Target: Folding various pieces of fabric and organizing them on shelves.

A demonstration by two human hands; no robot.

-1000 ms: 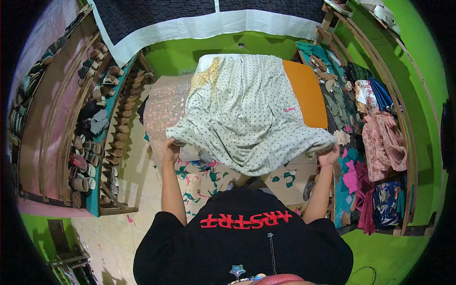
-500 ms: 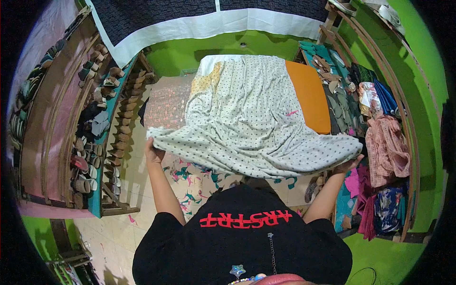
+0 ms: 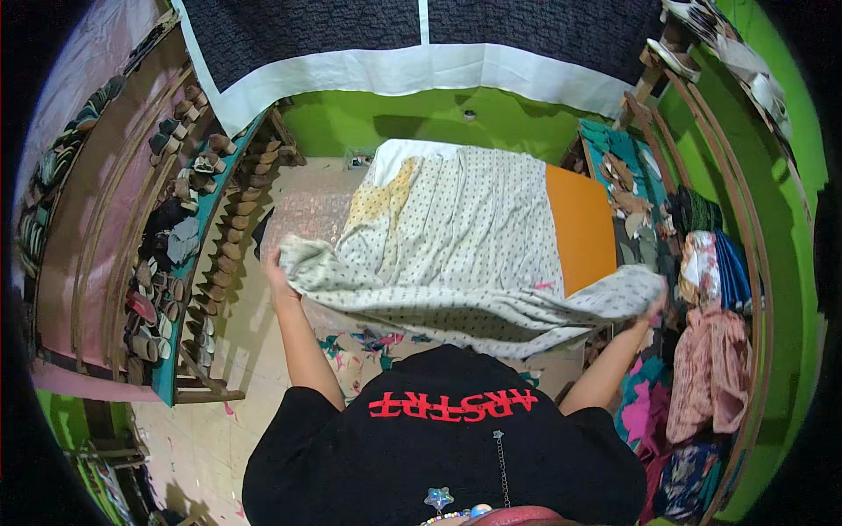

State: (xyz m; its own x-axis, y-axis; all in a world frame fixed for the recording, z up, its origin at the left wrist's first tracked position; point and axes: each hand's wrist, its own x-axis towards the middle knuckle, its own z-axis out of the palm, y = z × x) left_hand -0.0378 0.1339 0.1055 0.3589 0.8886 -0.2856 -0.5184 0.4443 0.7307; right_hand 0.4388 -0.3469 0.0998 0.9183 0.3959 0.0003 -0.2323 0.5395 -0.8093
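A pale fabric with small dark dots [image 3: 474, 219] lies rumpled over a low table-like surface in front of me. My left hand [image 3: 279, 277] is closed on its near left corner. Out at the near right corner, my right hand [image 3: 654, 309] grips the same fabric, slightly blurred and partly covered by it. Between the hands the near edge hangs in a loose, sagging fold. On the right, a bare orange surface [image 3: 581, 228] shows beside the fabric. A yellow patterned patch [image 3: 386, 197] and a white piece [image 3: 399, 153] lie at its far left.
Shoe racks [image 3: 197, 254] with several rows of shoes line the left. On the right, a teal shelf [image 3: 618, 140] bears scraps, near a pink lacy garment [image 3: 709, 373]. Coloured scraps [image 3: 351, 355] litter the tiled floor [image 3: 254, 368]. A dark curtain [image 3: 316, 44] hangs at the back.
The fabric's near edge has risen and folded into a deeper, hollow sag between my hands. Both hands keep their hold. The whole view has shifted, with the table now lower in the picture.
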